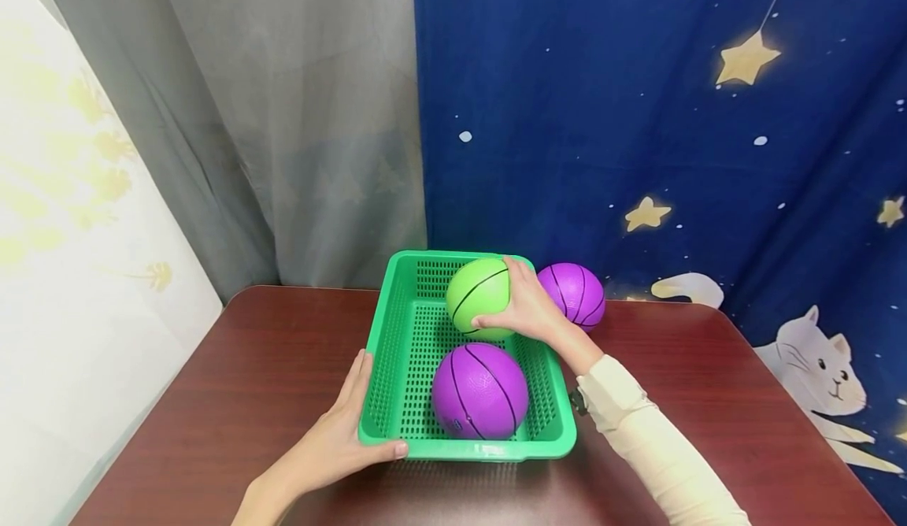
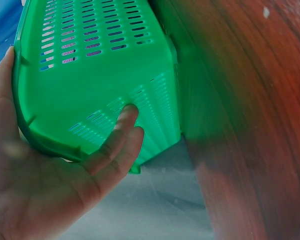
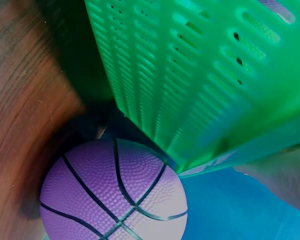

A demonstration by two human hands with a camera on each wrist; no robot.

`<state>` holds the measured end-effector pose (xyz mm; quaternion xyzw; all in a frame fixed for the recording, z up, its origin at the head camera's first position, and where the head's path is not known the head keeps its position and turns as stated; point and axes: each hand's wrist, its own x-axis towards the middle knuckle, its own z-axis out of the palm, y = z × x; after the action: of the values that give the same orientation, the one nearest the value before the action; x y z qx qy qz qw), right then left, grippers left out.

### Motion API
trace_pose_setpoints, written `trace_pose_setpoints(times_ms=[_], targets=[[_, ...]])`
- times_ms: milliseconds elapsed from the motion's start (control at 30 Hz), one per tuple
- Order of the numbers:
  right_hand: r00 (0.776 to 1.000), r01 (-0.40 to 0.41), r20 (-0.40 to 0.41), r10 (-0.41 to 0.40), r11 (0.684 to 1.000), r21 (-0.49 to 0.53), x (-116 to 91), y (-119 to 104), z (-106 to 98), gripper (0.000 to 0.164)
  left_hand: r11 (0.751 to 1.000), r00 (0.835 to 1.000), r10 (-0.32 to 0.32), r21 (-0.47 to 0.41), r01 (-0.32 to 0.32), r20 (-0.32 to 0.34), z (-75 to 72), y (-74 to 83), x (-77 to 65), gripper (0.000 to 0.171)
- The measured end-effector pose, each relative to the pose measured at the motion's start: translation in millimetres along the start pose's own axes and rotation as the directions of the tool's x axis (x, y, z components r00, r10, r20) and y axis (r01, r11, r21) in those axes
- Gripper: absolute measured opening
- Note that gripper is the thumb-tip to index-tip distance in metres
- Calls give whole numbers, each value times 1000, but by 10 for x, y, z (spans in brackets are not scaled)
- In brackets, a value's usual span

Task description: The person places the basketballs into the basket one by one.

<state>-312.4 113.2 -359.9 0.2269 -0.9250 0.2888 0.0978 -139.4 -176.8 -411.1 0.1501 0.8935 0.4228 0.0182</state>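
A green slotted plastic basket [image 1: 468, 450] stands on the table. My left hand [image 1: 336, 431] holds its near left corner, thumb on the front rim and fingers along the outer left wall; in the left wrist view, two fingers of the left hand [image 2: 50, 185] touch the wall below the rim. My right hand [image 1: 527, 305] grips a lime-green ball [image 1: 476, 294] with black lines, fingers over its right side, in the basket's far right part. Whether this ball touches the basket floor, I cannot tell. A purple ball [image 1: 480, 392] lies in the basket's near right part.
Outside the basket, beyond its right wall, a second purple ball [image 1: 574, 294] rests on the brown table [image 1: 680, 400]. Grey curtain [image 1: 333, 116] and blue star-patterned curtain [image 1: 567, 101] hang behind the table's back edge. A pale patterned cloth [image 1: 78, 235] hangs at the left.
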Motion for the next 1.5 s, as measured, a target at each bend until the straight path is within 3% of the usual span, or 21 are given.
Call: trace_pose_setpoints(times_ms=[167, 467, 700, 1100, 1333, 1500], targets=[[999, -32, 43, 33, 999, -24, -12, 40, 18, 118, 1000, 1000, 4, 1, -4, 7, 8, 14, 5, 118], [995, -15, 99, 21, 999, -52, -40, 91, 40, 121, 1000, 1000, 23, 8, -23, 1, 6, 40, 1, 120], [978, -30, 202, 43, 997, -68, -56, 92, 133, 123, 1000, 1000, 5, 5, -5, -8, 14, 27, -29, 121], [976, -40, 208, 61, 994, -103, -44, 112, 90, 124, 999, 999, 35, 12, -35, -12, 0, 63, 12, 120], [969, -69, 234, 77, 997, -40, -43, 98, 38, 115, 999, 999, 29, 20, -28, -16, -18, 44, -16, 119], [977, -94, 193, 91, 996, 7, -72, 165, -87, 108, 999, 999, 41, 19, -40, -18, -5, 31, -1, 119]])
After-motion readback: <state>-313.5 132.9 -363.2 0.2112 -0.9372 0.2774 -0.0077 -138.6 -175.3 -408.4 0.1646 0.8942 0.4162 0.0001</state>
